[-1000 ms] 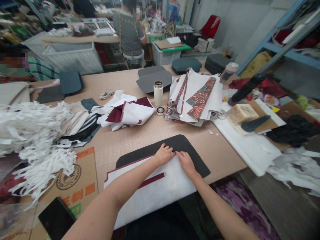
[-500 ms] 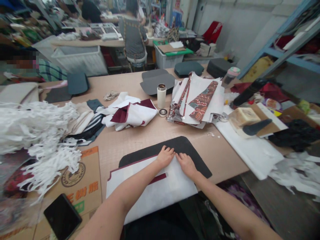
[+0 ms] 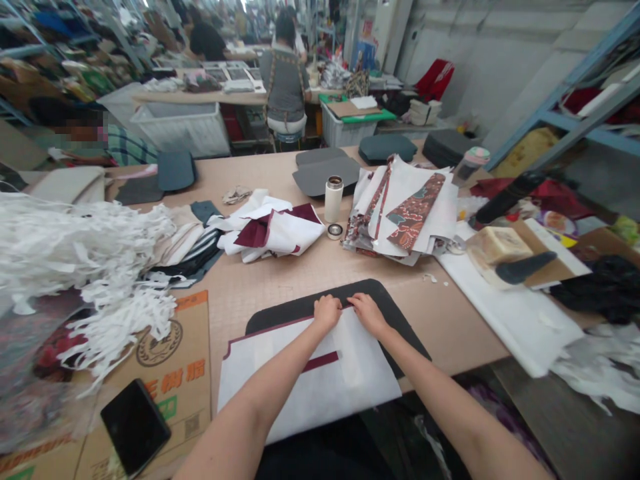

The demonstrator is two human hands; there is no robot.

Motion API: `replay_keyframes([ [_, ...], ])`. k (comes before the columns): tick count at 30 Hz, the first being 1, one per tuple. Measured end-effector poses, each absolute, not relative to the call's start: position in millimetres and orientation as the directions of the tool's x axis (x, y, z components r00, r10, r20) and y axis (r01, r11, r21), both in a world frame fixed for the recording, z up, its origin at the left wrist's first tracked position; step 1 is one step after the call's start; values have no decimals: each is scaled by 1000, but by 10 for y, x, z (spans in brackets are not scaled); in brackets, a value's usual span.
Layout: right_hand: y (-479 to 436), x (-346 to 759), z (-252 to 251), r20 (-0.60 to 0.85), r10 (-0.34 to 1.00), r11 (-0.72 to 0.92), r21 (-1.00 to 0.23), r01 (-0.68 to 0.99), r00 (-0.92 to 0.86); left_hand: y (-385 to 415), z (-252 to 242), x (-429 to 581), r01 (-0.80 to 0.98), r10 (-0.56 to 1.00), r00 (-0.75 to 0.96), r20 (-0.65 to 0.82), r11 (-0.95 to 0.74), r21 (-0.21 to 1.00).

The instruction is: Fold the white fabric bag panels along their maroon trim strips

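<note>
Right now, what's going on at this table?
A person's left hand and right hand rest side by side on the top edge of a white fabric piece with maroon trim, which lies on a dark pad on the table. Whether they pinch the edge is unclear. A phone lies on cardboard to the left.

Cloth-cutting and sewing workshop, factory-floor sort. Long tan worktable (image 3: pixel 280 273) strewn with cut pieces: heap of white fabric strips (image 3: pixel 75 247), folded white-and-maroon cloth pieces (image 3: pixel 275 233), stack of white panels with patterned red-brown bands (image 3: pixel 415 207), piles of dark grey rounded cut sheets (image 3: pixel 325 175). At near edge, white fabric panel with maroon trim (image 3: pixel 310 380) laid on dark grey rounded mat (image 3: pixel 285 312). Farther back, more tables loaded with material, seated person in grey top (image 3: pixel 285 83) at one, white plastic crate (image 3: pixel 180 130) beside. Blue metal shelving (image 3: pixel 565 120) stuffed with cloth at right.
</note>
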State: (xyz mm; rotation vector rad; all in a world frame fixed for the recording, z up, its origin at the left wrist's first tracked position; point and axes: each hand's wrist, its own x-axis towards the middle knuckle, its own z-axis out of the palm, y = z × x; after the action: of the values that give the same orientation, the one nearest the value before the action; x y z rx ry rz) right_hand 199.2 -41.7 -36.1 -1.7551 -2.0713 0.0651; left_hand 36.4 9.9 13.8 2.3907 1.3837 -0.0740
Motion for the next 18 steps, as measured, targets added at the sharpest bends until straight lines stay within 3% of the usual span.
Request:
replay_keyframes([
  [5, -401, 2041, -412, 288, 923, 316, -192, 929, -254, 20, -19, 209, 763, 787, 608, -103, -544, 349],
  [9, -414, 2039, -386, 284, 925, 311, -183, 933, -252, -12, -118, 146, 736, 776, 629, -51, -573, 360],
  [15, -415, 1995, -325, 262, 904, 379, -131, 916, -337, 6, -119, 157, 734, 794, 606, -50, -534, 419],
  [18, -442, 1998, -327, 287, 897, 378, -103, 920, -336, 14, -91, 175, 750, 793, 604, -76, -534, 391],
])
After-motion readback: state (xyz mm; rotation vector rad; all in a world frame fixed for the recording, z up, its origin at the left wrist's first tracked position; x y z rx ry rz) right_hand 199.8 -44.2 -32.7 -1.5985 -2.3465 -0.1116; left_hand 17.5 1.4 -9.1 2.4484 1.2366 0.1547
